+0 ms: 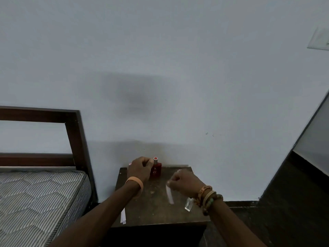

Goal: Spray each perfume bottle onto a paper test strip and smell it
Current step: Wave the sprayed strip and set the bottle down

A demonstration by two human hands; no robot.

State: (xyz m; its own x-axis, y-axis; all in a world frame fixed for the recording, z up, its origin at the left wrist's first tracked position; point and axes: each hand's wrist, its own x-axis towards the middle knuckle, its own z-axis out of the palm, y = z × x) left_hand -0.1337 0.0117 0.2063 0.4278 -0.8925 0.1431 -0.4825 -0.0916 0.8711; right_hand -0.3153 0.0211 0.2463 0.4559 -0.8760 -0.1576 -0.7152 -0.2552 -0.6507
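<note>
Now left fingers (pixel 146 162) grip bottle (pixel 157 171), right fingers (pixel 175 180) strip (pixel 170 194).

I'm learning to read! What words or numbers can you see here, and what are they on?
"ZX": on the red bottle, blurred, so this reading is only likely.
A small mark above it on the same bottle: too blurred to read.
The clear bottle and the strip: no writing shows.
</note>
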